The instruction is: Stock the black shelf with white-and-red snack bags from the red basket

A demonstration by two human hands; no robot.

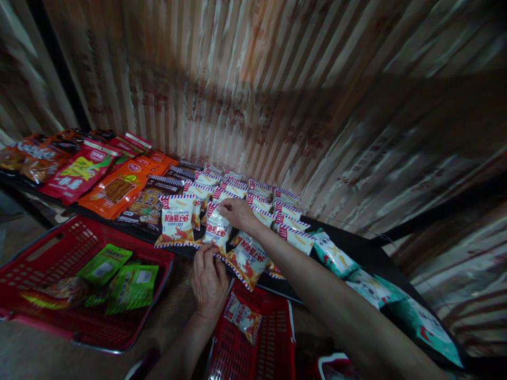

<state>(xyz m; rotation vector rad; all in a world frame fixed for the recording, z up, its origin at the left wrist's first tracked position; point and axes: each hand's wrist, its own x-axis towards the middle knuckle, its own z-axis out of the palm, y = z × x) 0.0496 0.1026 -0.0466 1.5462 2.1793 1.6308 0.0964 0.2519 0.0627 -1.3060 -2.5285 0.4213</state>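
On the shelf's front row stands a white snack bag [217,228] with red lettering and a striped edge. My right hand [241,215] reaches across and pinches its upper part, fingers closed. My left hand [209,278] has its bent fingers at the lower edge of the same bag, thumb side partly hidden, seemingly gripping that edge. To the left stands a matching snack bag [177,220]; to the right, another matching bag [250,257] leans out over the shelf's front. Several more of the kind line up behind.
Orange packet [119,187], red packet [81,171] and brown packet [152,200] lie on the left of the black shelf [352,237]. Teal bags [420,322] lie at right. Below stand a red basket [35,258] with green packets and another red basket [273,338] holding one bag.
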